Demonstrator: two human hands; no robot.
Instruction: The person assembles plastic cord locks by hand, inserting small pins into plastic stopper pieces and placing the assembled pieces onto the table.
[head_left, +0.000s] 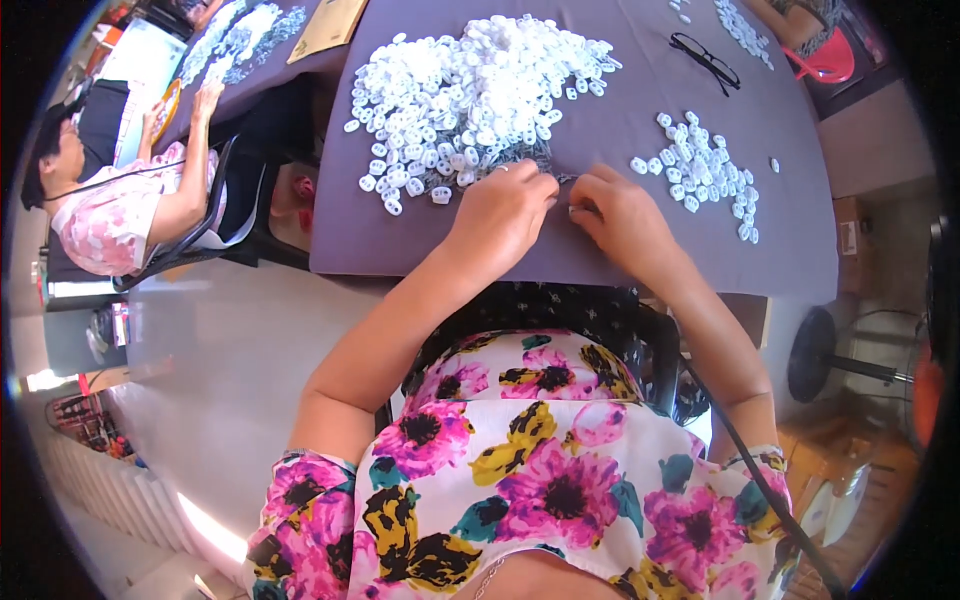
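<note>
1. L hand (505,215): fingers curled in, nearly closed; can't tell what's gripped.
2. R hand (622,218): fingers curled twd L hand; grip hidden.
3. Thin grey bit (566,178) btwn hands, long axis approx. L–R; ends unclear.
4. Grey strands (525,152) just beyond L hand, mixed directions.
5. White oval pcs: main pile (490,85) beyond L hand, smaller cluster (690,160) right of R hand; long axes every which way.

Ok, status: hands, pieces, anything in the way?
Left hand curled at near edge of large white pile. Right hand curled close by; grip unclear on both. Smaller white cluster right of right hand. Black eyeglasses farther off, not obstructing.
</note>
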